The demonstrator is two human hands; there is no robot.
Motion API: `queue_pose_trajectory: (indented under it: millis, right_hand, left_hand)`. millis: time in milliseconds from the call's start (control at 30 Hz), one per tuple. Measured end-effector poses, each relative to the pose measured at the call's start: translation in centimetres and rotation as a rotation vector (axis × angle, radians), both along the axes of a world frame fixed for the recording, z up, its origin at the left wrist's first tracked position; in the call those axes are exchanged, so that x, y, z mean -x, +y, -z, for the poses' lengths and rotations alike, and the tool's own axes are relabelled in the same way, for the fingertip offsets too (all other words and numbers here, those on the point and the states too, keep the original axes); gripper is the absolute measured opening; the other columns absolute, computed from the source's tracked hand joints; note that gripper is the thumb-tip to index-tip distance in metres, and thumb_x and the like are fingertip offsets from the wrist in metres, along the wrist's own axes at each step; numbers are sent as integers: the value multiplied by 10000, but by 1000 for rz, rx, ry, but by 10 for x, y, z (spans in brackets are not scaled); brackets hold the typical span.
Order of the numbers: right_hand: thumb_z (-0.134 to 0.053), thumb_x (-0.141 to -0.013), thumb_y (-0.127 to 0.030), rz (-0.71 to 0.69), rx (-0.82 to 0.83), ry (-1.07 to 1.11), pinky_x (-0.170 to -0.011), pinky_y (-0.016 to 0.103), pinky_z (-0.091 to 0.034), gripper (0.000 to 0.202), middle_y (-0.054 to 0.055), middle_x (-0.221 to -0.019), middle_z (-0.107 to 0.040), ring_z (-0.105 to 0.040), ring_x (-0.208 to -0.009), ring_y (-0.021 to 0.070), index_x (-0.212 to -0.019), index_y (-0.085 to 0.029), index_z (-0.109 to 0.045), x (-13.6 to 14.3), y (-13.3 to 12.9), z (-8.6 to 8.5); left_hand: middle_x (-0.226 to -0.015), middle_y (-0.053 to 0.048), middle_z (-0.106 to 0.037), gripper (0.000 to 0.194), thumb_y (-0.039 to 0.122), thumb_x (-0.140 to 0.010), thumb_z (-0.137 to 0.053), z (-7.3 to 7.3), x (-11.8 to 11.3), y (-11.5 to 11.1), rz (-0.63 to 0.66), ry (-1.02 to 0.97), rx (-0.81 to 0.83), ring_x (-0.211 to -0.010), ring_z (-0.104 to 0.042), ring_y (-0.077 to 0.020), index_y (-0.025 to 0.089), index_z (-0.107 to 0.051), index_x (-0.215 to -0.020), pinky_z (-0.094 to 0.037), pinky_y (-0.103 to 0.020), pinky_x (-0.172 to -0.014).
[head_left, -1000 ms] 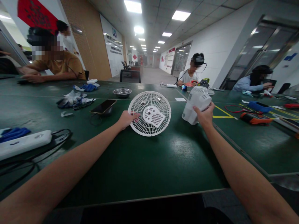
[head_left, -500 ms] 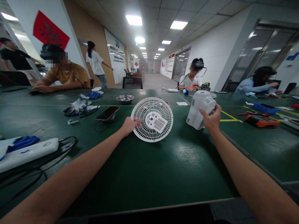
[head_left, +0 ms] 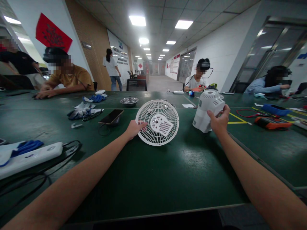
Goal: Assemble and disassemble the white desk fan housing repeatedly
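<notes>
At the left rim of a round white grille [head_left: 157, 122], the left hand [head_left: 134, 129] pinches, thumb over ribs; the right hand [head_left: 220, 118] clasps the side of a white housing [head_left: 203, 110], both over the green table [head_left: 153, 179]. The grille looks light, stiff, brittle-ribbed, best held by its rim; the smooth housing, likely heavier, wants a full grip.

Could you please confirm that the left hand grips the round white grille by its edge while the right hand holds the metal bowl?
Not quite: the head view shows the right hand holding a white housing; the metal bowl rests on the green table. The left hand does grip the round white grille by its edge.
</notes>
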State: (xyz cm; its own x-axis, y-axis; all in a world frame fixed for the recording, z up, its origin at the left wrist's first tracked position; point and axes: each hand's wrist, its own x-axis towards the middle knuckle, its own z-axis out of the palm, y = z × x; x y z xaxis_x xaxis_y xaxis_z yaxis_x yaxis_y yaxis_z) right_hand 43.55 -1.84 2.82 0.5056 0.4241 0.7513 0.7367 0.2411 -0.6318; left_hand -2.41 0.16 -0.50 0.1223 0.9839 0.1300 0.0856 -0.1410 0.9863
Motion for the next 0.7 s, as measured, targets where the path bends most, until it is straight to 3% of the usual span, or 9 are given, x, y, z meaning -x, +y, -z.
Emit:
queue_pose_trajectory:
  millis: [133,267,367,433,567,700]
  right_hand:
    - [-781,-667,-525,66,-102,-126,-1035,556,-439,868,147,-1307,-602,-592,-1158,341,-1408,-194,-472,11,-12,-11]
    - [-768,-682,-528,-33,-159,-180,-953,485,-508,865,160,-1327,-595,-612,-1161,337,-1407,-174,-457,44,-27,-23]
    - [-758,-690,-602,-235,3,-105,-782,422,-564,841,141,-1250,-655,-678,-895,268,-1367,-185,-486,77,-31,-17]
    - [-775,-674,-636,-271,170,-83,-782,439,-567,796,145,-1148,-707,-676,-798,260,-1279,-165,-562,96,-30,-7]
    - [-753,-723,-629,-239,417,-143,-892,477,-545,725,176,-1102,-735,-694,-907,314,-1237,-145,-586,111,-20,18]
    - [-744,-751,-605,-224,602,-210,-896,458,-540,704,199,-1131,-728,-701,-990,339,-1246,-137,-567,108,-8,33]
  left_hand:
    - [-845,-83,-776,177,247,-827,-800,-2,0,-2,6,12,6,-737,-744,-218,127,-733,-938,-636,-389,-730]
    - [-854,-86,-777,167,225,-823,-799,-4,-1,-4,-2,10,9,-738,-744,-219,130,-734,-944,-636,-402,-743]
    - [-857,-87,-779,181,222,-806,-815,-4,-1,-3,-9,-4,16,-731,-744,-220,129,-737,-941,-635,-410,-751]
    - [-854,-88,-779,199,233,-796,-826,-1,-1,0,-11,-18,21,-734,-744,-222,125,-739,-938,-633,-408,-748]
    - [-844,-85,-777,189,230,-797,-823,2,-1,3,-11,-33,19,-727,-739,-213,122,-741,-929,-630,-394,-736]
    - [-875,-83,-779,182,218,-805,-818,3,-1,1,6,-56,6,-727,-735,-202,122,-740,-938,-634,-389,-739]
